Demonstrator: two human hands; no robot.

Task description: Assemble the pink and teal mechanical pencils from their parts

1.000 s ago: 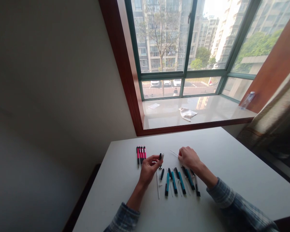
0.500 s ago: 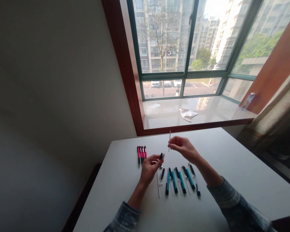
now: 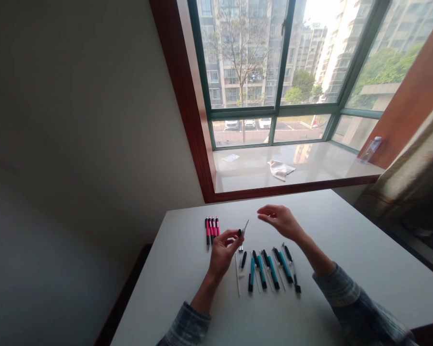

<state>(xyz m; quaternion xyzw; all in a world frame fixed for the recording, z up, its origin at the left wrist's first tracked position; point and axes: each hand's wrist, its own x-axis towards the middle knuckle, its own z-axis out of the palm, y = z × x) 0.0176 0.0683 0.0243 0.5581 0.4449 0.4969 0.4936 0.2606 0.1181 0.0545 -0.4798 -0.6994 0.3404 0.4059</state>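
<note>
My left hand [image 3: 222, 251] is closed on a pen part [image 3: 240, 232] with a black end, held above the table. Out of a pale piece beside that black end, a thin pen refill [image 3: 247, 224] sticks up and slightly right. My right hand [image 3: 278, 221] is raised to the right of it, its fingertips apart and nothing visible in them. Below my hands lie several teal pen barrels [image 3: 272, 271] with black ends, set among thin white refills [image 3: 237, 278] and a short black grip [image 3: 244, 259]. Fingers hide much of the held part.
Several red and black pens [image 3: 212, 229] lie side by side beyond my left hand. The white table [image 3: 187, 288] meets a windowsill [image 3: 245, 173] holding a crumpled cloth [image 3: 281, 169] and a clear bottle [image 3: 371, 150]. A wall rises on the left.
The thin refill has gone from my right hand into the part in my left hand. My right hand has let go and moved slightly right, while the left stays nearly still.
</note>
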